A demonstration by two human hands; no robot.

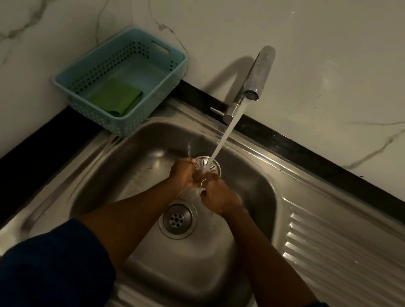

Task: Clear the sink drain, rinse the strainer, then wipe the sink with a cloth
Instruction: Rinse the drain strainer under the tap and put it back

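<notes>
The strainer, a shallow round metal dish with slots radiating from its middle, is at the centre of the frame, tilted under the stream. The left hand curls its fingers round the left rim. The right hand seems to pinch the near edge, though water blurs its fingers. Thin wet metal is slippery, so it could slide free and clatter into the sink, or the stream striking it could spray over the rim. Just below the hands the drain lies uncovered, a ring with small round holes, so loosened bits could wash in. The sink is dull steel with rounded corners and a ribbed drainboard at right. At upper left a perforated pale-blue plastic basket holds the folded green cloth, near the curved chrome tap.
</notes>
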